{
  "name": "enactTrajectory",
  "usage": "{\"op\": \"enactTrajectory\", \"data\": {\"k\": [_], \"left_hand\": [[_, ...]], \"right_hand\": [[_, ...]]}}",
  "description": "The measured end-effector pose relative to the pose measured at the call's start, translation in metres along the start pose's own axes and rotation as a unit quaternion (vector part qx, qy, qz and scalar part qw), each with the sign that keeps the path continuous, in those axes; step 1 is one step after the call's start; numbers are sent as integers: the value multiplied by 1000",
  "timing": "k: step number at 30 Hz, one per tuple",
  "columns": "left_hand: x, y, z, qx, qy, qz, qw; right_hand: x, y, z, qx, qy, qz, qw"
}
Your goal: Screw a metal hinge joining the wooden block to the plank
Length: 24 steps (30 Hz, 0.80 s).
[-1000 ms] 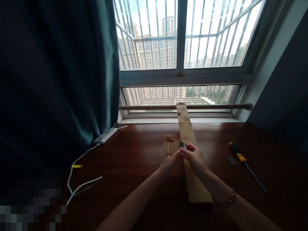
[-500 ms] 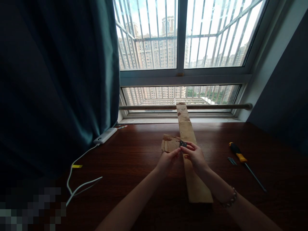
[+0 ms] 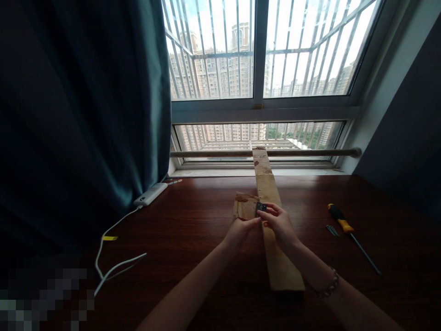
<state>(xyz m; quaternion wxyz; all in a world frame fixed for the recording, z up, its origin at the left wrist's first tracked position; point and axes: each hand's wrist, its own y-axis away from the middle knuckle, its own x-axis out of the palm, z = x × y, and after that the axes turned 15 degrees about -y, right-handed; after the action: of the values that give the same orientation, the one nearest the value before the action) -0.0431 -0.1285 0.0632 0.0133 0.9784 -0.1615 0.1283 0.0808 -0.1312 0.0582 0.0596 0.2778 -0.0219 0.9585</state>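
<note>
My left hand (image 3: 240,233) is closed on the near edge of a small wooden board (image 3: 245,207), its thumb lying along that edge and pointing right. My right hand (image 3: 279,226) pinches a small dark plate (image 3: 261,207) with light spots on it, at the right edge of the small board. From here I cannot tell whether the plate is a hinge. Beneath my right hand a long wooden plank (image 3: 280,266) runs from the tabletop toward the window. My right fingers hide part of the plank and of the plate.
On the right of the dark wooden table (image 3: 200,285) lie a screwdriver (image 3: 341,220) with a yellow and black handle and several screws (image 3: 332,230). At left are a white power strip (image 3: 150,194), its white cable (image 3: 119,264) and a yellow strip (image 3: 110,238). A curtain (image 3: 138,115) hangs beside the window.
My left thumb has slid slightly down off the dark plate, so more of the plate shows. The small board has shifted a little to the right. Everything else stays in place.
</note>
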Motion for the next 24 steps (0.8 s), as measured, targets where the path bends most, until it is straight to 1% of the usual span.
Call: {"op": "enactTrajectory", "data": {"k": [3,8,13,18,24], "left_hand": [[-1,-2,4,-2,15,-2,1000],[-4,-4,8,-28,28,-41,998],[-2,-4,7,-49,48,-50,996],[0,-3,5,-58,56,-66,995],[1,-1,3,-51,64,-52,995]], "right_hand": [[-1,-2,-1,-7,7,5,1000],[-3,-3,-1,-13,25,13,1000],[-2,-2,-1,-12,30,8,999],[0,-2,-1,11,1,9,1000],[2,0,0,51,-47,-18,997]]}}
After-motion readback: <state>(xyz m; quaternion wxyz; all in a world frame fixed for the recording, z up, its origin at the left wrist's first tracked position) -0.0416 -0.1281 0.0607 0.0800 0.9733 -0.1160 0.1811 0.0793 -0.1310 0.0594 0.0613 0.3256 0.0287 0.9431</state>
